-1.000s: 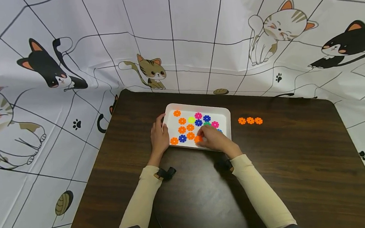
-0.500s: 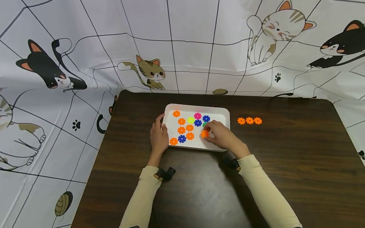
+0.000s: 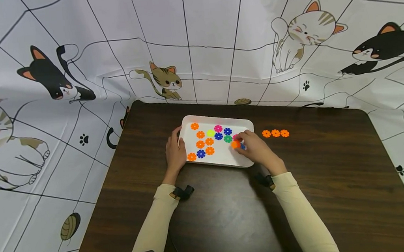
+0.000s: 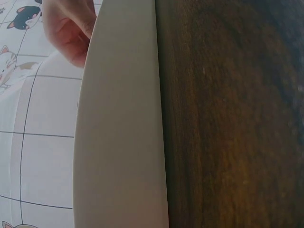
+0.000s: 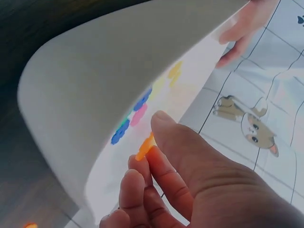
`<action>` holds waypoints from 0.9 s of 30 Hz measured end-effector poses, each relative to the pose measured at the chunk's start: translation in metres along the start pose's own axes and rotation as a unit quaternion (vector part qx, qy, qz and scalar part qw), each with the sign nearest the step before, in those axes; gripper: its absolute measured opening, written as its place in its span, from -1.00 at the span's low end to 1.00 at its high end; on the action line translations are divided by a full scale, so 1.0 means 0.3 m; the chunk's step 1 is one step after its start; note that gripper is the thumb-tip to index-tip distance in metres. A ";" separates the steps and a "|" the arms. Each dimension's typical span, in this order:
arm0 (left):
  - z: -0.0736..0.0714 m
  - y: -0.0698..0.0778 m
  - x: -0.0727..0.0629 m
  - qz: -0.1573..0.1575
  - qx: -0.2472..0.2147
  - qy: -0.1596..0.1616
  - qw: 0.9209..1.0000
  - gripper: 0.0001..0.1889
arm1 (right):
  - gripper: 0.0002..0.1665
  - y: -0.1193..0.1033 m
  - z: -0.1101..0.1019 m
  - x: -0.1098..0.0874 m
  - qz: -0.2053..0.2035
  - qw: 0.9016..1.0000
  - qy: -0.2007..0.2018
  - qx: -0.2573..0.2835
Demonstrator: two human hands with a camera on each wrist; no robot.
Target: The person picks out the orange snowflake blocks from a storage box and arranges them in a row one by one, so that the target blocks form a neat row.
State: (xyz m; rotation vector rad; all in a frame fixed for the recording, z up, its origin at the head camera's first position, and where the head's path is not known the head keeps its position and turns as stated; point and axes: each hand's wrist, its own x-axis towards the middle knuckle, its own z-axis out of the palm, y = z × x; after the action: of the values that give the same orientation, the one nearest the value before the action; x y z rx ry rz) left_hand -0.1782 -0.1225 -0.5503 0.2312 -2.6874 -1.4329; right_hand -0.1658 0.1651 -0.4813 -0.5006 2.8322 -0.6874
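I've got the right hand (image 3: 255,148) pinched, thumb to fingertips, on one orange disc (image 3: 236,144) over the tray's (image 3: 223,157) right side. Both shifted right vs 1 s ago; green disc (image 3: 228,139) now fully visible. Left hand (image 3: 176,151) at tray's left rim, can't tell if gripping. Also in tray: 6 orange, 3 dark blue (image 3: 218,136), 1 lighter blue, 2 pink (image 3: 218,128), 1 yellow (image 3: 211,133). Bench (image 3: 334,179): 3 orange in a row.
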 end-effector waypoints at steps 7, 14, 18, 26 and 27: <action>0.002 -0.004 -0.001 0.021 -0.001 0.011 1.000 -0.51 | -0.53 0.049 -0.017 -0.026 0.032 0.999 0.019 0.011; 0.001 -0.014 -0.005 0.026 -0.006 0.007 1.000 -0.51 | -0.55 0.103 -0.029 -0.046 0.052 0.997 0.046 0.019; 0.000 -0.014 -0.007 0.023 -0.007 0.002 1.000 -0.51 | -0.53 0.132 -0.041 -0.060 0.062 0.996 0.055 0.017; -0.001 -0.010 -0.003 0.023 0.000 0.005 1.000 -0.51 | -0.51 0.184 -0.074 -0.093 0.074 0.995 0.059 0.025; -0.002 -0.010 -0.003 0.023 -0.001 0.005 1.000 -0.51 | -0.51 0.190 -0.076 -0.097 0.075 0.995 0.060 0.027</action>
State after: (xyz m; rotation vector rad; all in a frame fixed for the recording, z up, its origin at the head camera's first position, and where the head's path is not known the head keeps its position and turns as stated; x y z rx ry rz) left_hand -0.1770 -0.1244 -0.5525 0.1750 -2.6644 -1.4171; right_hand -0.1606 0.2325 -0.4854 -0.2422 2.9148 -0.7854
